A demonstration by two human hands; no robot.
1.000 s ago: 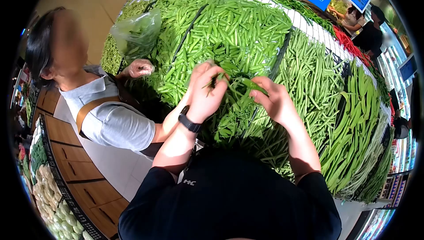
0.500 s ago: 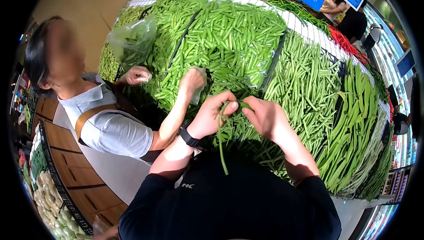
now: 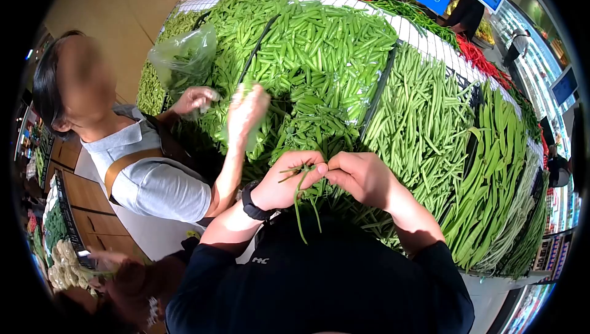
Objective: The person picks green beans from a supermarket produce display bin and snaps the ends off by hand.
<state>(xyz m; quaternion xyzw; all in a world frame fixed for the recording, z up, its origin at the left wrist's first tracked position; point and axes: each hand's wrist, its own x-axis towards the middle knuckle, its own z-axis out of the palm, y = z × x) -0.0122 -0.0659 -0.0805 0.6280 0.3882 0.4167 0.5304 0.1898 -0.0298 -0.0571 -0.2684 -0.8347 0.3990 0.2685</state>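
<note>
My left hand (image 3: 290,180), with a black watch on its wrist, is closed around a few thin green beans (image 3: 299,208). Their long ends dangle below the fingers and short ends stick out at the side. Thumb and fingers pinched, my right hand (image 3: 364,177) meets the left fingertips; whatever it grips there is hidden. Just beyond both hands lie piled pea pods (image 3: 332,45). Loose green beans (image 3: 412,106) fill the section to the right.
At my left a person in a grey shirt (image 3: 153,180) works over the pods, one gloved hand (image 3: 247,116) blurred. A clear plastic bag (image 3: 184,54) rests on the heap. Flat beans (image 3: 485,180) lie far right, red chillies (image 3: 476,57) behind. Another person (image 3: 132,288) is at lower left.
Both my hands have dropped slightly and come together; more bean ends now hang from the left. The neighbour's gloved hand has moved left. Another person has appeared at lower left.
</note>
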